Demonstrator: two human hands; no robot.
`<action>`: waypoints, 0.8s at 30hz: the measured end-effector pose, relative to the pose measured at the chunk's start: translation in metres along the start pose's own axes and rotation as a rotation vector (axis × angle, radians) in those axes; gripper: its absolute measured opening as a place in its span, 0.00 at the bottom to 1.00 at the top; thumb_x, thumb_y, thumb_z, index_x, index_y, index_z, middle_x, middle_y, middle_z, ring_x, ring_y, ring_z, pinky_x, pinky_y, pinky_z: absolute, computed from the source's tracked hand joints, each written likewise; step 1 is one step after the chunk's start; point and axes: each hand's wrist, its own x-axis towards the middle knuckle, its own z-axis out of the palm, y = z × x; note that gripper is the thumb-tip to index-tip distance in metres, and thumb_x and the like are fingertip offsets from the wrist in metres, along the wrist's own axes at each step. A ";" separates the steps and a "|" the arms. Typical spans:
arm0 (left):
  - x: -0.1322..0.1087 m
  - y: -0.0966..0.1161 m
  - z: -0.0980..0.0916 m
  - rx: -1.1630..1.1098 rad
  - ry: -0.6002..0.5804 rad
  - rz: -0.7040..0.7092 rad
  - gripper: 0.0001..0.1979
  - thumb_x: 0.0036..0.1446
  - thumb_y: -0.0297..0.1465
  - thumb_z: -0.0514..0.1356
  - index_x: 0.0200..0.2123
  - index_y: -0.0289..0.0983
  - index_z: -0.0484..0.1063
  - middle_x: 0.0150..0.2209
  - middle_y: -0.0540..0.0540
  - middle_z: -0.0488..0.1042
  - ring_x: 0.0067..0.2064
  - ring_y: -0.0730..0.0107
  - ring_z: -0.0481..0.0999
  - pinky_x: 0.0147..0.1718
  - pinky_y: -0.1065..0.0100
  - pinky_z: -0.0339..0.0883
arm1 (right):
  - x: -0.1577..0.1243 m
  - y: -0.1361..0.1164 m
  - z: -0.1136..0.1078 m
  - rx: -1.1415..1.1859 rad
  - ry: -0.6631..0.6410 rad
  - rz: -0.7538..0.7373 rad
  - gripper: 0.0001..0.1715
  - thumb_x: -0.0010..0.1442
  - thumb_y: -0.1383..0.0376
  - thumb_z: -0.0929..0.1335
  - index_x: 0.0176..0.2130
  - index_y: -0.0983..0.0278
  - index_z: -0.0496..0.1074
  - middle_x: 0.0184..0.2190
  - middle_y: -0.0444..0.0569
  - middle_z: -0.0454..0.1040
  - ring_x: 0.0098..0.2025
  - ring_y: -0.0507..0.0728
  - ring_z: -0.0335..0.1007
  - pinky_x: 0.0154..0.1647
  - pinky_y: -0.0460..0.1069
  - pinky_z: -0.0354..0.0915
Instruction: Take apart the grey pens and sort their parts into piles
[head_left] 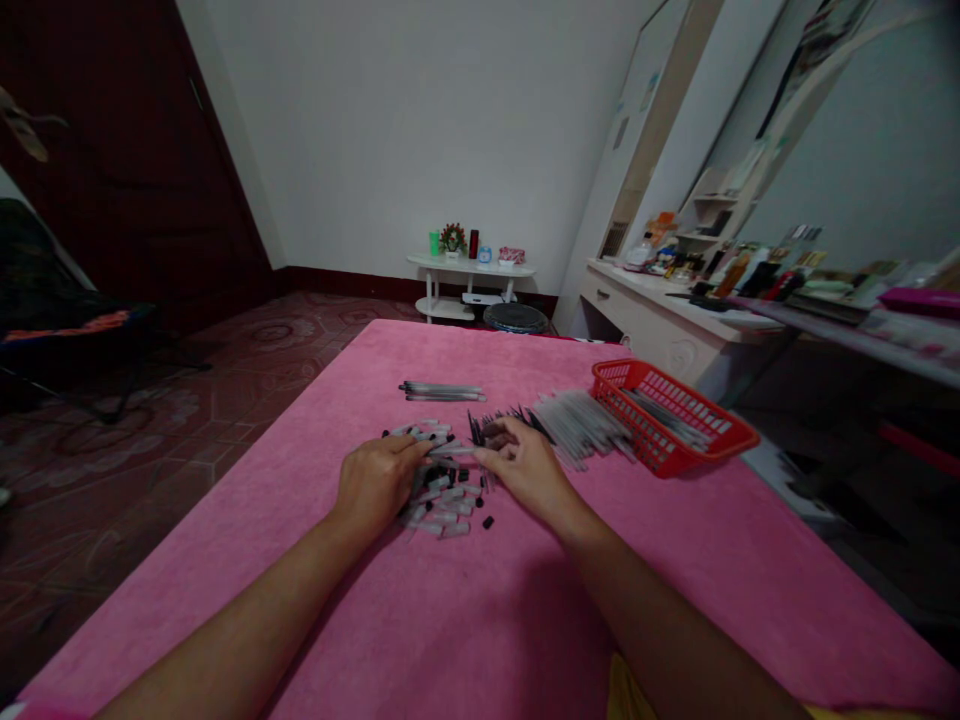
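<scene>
A clear pen barrel [454, 450] lies crosswise between my hands, above a pile of small parts. My left hand [377, 478] is closed, its fingertips pinching the barrel's left end. At the other end, my right hand [531, 470] has thumb and fingers drawn together around the barrel's tip; the exact grip is too small to make out. Beneath and between the hands are clear pen caps [448, 505] mixed with small black plugs [488, 522]. Thin dark-tipped pieces [477, 430], which look like pen refills, lie just behind my right fingers.
Several assembled pens [442, 391] lie side by side farther back on the pink cloth [450, 620]. To the right, a heap of clear tubes [583, 425] rests against a red basket [651, 440] holding more slim pieces. A dressing table [652, 310] stands beyond at the right.
</scene>
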 end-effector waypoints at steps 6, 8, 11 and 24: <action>0.001 0.001 -0.001 -0.001 -0.014 0.021 0.13 0.61 0.33 0.53 0.42 0.43 0.77 0.31 0.46 0.78 0.30 0.65 0.74 0.25 0.68 0.56 | 0.001 0.003 0.001 -0.011 -0.026 0.006 0.07 0.51 0.68 0.67 0.34 0.66 0.72 0.26 0.45 0.72 0.27 0.51 0.66 0.27 0.44 0.59; 0.001 0.001 -0.001 -0.005 -0.012 0.014 0.13 0.61 0.33 0.53 0.41 0.43 0.77 0.31 0.46 0.78 0.30 0.64 0.73 0.25 0.68 0.55 | 0.001 0.004 0.001 0.010 -0.005 0.012 0.12 0.49 0.66 0.69 0.37 0.67 0.72 0.28 0.46 0.73 0.28 0.51 0.67 0.27 0.44 0.60; 0.001 0.001 -0.002 0.002 -0.020 0.017 0.12 0.60 0.33 0.54 0.42 0.43 0.77 0.31 0.46 0.78 0.30 0.64 0.74 0.25 0.68 0.55 | 0.000 0.005 0.001 -0.009 -0.032 0.035 0.10 0.54 0.61 0.67 0.31 0.67 0.72 0.23 0.45 0.71 0.25 0.51 0.65 0.24 0.45 0.58; 0.001 -0.004 -0.001 0.062 -0.095 -0.052 0.14 0.59 0.30 0.52 0.44 0.42 0.74 0.36 0.46 0.79 0.34 0.63 0.77 0.29 0.68 0.61 | 0.003 -0.007 -0.015 -0.170 0.120 -0.288 0.10 0.51 0.75 0.65 0.31 0.65 0.74 0.31 0.47 0.74 0.35 0.53 0.68 0.37 0.46 0.61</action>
